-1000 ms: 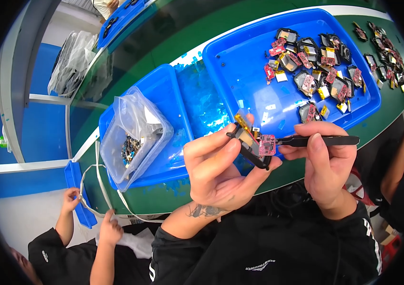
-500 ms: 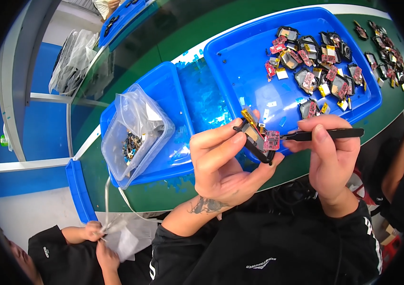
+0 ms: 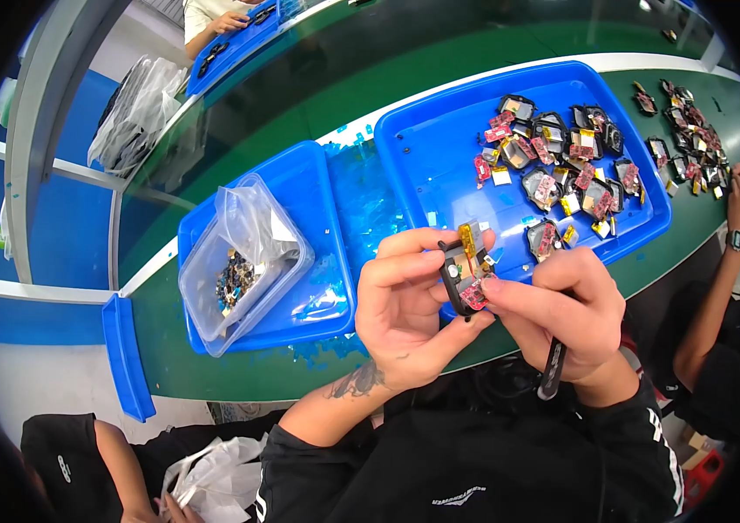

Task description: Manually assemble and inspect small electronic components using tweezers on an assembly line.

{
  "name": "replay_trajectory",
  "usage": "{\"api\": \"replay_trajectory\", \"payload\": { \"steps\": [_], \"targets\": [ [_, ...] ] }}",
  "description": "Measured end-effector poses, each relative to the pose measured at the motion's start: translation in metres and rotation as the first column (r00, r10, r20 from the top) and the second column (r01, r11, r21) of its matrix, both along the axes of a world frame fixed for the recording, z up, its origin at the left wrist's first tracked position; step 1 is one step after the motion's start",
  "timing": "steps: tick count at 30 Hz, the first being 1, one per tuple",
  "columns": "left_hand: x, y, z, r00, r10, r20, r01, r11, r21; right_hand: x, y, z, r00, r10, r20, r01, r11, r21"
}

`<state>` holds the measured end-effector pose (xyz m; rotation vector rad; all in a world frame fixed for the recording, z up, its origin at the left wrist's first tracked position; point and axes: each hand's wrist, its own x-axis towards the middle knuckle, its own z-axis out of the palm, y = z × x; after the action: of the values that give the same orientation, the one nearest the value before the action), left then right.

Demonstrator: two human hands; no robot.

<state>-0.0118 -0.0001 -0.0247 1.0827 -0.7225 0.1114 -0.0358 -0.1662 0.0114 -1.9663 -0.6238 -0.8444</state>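
Note:
In my left hand (image 3: 400, 318) is a small open black device casing (image 3: 452, 277), gripped by its edges between fingers and thumb. A red circuit board (image 3: 474, 297) lies at the casing's lower end, and a battery with yellow tape (image 3: 467, 239) sticks up at its top. The fingertips of my right hand (image 3: 566, 305) are against the red board. That same hand keeps black tweezers (image 3: 553, 370) tucked in the palm, their end pointing down toward me. The tweezers' tips are hidden by my fingers.
Behind my hands, a large blue tray (image 3: 439, 148) bears several opened casings (image 3: 553, 135). More parts (image 3: 692, 131) lie on the green table at right. Leftward, a clear plastic tub (image 3: 287, 283) of small parts stands in a second blue tray (image 3: 335, 296). Other people work left, right and across.
The tweezers have swung from pointing at the board back into my right palm. My right fingers have moved left onto the board, which now sits lower in the casing. My view has shifted slightly.

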Motion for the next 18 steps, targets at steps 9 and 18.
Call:
{"api": "replay_trajectory", "payload": {
  "steps": [9,18],
  "targets": [
    [-0.001,0.000,-0.002,0.991,0.094,0.094,-0.098,0.995,0.037,-0.014,-0.006,0.004,0.998,0.050,-0.024,-0.055,0.958,-0.280],
    [0.006,-0.005,-0.003,0.990,-0.133,-0.038,0.128,0.986,-0.104,-0.012,-0.026,0.002,0.723,0.449,-0.525,-0.003,0.762,0.647]
  ]
}}
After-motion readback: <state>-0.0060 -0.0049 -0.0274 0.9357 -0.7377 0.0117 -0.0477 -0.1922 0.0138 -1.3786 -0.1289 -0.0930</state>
